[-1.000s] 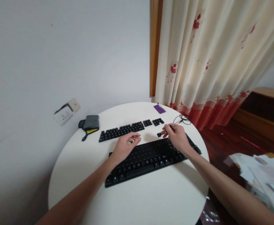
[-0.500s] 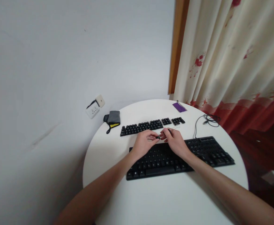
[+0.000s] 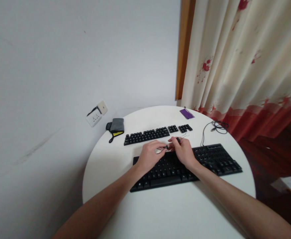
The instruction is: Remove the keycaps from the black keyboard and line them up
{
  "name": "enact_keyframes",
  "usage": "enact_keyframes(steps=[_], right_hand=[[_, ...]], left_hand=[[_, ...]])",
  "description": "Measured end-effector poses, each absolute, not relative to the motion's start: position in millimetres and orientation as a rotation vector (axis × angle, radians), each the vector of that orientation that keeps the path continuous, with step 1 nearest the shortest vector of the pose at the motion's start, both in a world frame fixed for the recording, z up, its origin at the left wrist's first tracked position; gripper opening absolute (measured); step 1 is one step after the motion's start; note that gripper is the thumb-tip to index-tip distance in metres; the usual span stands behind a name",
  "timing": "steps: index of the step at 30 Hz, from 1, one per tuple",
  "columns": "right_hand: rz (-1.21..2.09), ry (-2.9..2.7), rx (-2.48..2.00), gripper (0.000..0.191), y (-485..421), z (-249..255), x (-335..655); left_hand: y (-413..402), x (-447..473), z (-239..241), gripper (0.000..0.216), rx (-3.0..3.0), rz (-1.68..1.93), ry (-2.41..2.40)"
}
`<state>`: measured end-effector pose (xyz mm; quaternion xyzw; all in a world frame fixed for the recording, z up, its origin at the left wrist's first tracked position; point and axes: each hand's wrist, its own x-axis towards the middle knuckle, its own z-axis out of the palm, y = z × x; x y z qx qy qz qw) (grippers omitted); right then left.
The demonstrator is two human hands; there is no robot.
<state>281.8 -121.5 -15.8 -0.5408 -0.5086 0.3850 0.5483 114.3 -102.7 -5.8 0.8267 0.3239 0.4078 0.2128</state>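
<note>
A black keyboard [image 3: 210, 161] lies across the round white table [image 3: 165, 212]. Above its back edge my left hand [image 3: 149, 156] and my right hand [image 3: 183, 151] meet, fingers curled. A small black keycap [image 3: 166, 146] sits pinched between their fingertips, and the right fingers also hold a thin dark tool [image 3: 178, 139]. Something pale shows under my left fingers; I cannot make it out. Behind the hands, rows of loose black keycaps [image 3: 146, 135] lie in a line, with two smaller groups [image 3: 180, 128] to their right.
A grey pouch with a yellow edge [image 3: 115, 126] lies at the table's back left, near a wall socket [image 3: 95, 114]. A purple card [image 3: 186, 113] and the keyboard's coiled cable [image 3: 217, 126] lie at the back right. A flowered curtain [image 3: 240, 59] hangs behind.
My right hand came in from the right of the keyboard with a small keycap and met my left hand at the middle. The view swung left, so the table sits further right.
</note>
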Motion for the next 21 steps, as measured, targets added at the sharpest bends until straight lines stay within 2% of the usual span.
enact_keyframes(steps=[6,11,17,21], right_hand=[[0.422,-1.578,-1.236,0.024,-124.9,-10.6,290.1],[0.412,-1.838,-1.068,0.03,-127.6,-9.5,292.8],[0.35,-1.924,-1.129,0.01,-130.1,-5.9,291.1],[0.304,-1.925,-1.275,0.006,-118.4,-3.1,311.2]], left_hand=[[-101.4,112.6,-1.1,0.014,2.193,1.22,0.943],[-91.6,111.0,-8.1,0.019,2.013,1.183,0.959],[-88.5,112.1,-14.7,0.024,1.87,1.132,0.905],[-89.0,111.0,-7.8,0.027,1.835,1.16,0.932]])
